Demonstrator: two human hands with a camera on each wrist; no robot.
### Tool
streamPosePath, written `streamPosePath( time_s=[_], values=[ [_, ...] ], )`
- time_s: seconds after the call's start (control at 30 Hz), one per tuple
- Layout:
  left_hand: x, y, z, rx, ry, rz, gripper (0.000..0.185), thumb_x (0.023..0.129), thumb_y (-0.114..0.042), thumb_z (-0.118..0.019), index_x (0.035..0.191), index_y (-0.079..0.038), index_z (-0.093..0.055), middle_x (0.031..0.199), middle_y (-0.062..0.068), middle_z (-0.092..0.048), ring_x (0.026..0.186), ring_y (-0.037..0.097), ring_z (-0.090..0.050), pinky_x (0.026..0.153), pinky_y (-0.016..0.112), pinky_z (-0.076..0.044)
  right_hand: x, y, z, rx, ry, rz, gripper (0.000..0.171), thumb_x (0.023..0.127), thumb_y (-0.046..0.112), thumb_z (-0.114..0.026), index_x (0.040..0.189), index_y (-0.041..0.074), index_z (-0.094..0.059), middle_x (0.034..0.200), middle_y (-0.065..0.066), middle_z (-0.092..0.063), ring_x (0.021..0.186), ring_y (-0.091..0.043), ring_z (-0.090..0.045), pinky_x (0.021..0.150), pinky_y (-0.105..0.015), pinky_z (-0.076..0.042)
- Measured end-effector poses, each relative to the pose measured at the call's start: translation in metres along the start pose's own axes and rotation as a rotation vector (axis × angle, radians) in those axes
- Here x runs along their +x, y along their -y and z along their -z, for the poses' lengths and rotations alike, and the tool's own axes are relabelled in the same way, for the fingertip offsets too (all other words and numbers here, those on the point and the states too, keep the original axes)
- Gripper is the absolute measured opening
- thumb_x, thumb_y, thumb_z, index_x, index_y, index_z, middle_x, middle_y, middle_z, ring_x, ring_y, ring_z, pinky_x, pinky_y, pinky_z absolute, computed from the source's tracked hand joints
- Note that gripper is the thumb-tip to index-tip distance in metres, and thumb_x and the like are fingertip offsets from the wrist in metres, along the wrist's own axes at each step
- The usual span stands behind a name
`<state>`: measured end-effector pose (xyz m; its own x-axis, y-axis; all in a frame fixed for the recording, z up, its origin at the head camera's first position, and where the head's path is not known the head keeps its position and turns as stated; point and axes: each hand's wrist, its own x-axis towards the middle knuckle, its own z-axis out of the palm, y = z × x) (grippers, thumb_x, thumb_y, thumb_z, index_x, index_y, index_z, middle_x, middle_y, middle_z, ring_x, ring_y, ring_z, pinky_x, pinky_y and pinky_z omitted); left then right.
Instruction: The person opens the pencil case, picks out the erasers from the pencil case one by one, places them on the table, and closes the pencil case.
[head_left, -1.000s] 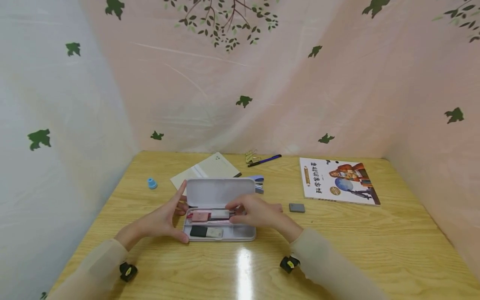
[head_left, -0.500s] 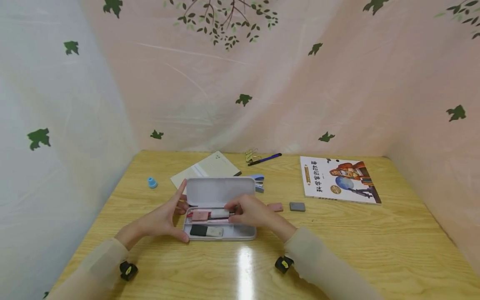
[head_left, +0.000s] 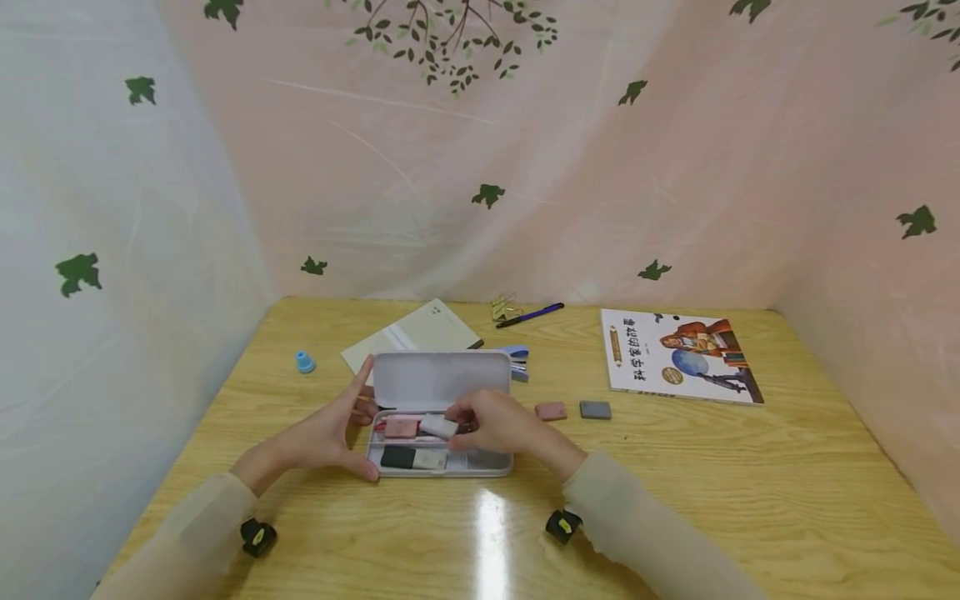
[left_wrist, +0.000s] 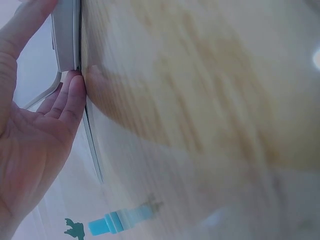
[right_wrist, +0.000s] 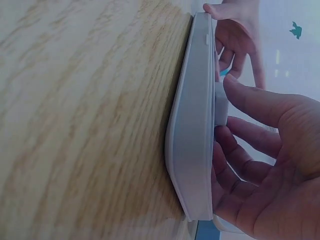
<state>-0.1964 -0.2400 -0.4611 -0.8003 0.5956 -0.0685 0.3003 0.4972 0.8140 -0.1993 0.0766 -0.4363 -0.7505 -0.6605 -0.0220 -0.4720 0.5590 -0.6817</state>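
Note:
An opened white pencil case [head_left: 480,465] lies on the table, its lid [head_left: 441,381] raised at the back. My left hand [head_left: 322,437] holds the case's left end, thumb at the front corner and index finger along the lid's edge. My right hand [head_left: 498,425] pinches a white eraser [head_left: 439,426] between thumb and fingers over the back compartment. In the right wrist view the eraser [right_wrist: 220,104] sticks up past the case's rim. Beside it in the case is a pink eraser [head_left: 401,427]. A black-and-white eraser [head_left: 412,457] lies in the front compartment.
Right of the case lie another pink eraser [head_left: 551,411] and a grey eraser [head_left: 596,409]. Behind it are a notebook [head_left: 420,329], a blue item [head_left: 516,354], a gold binder clip [head_left: 504,309] and a pen [head_left: 530,315]. A book [head_left: 678,357] lies right, a blue cone-shaped piece [head_left: 304,361] left.
The white eraser has risen and turned at a slant in my right hand's fingers. My right wrist has shifted slightly left, uncovering the pink eraser on the table. My left hand keeps its place.

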Motion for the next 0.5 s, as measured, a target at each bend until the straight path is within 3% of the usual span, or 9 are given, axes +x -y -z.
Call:
streamPosePath(
  time_s=[0.5],
  values=[
    [0.0011,0.0005,0.0004,0.001,-0.002,-0.007,0.147,0.070,-0.029,-0.096,0.160,-0.029,0.021,0.146,0.018,-0.037,0.125,0.029,-0.050,0.110,0.044,-0.043,0.0031,0.0016,-0.0073,-0.092,-0.058,-0.044,0.040,0.081,0.029,-0.088,0.111,0.006,-0.077,0.097,0.002,-0.075,0.084,-0.006,-0.061,0.077,-0.025,-0.053]
  ],
)
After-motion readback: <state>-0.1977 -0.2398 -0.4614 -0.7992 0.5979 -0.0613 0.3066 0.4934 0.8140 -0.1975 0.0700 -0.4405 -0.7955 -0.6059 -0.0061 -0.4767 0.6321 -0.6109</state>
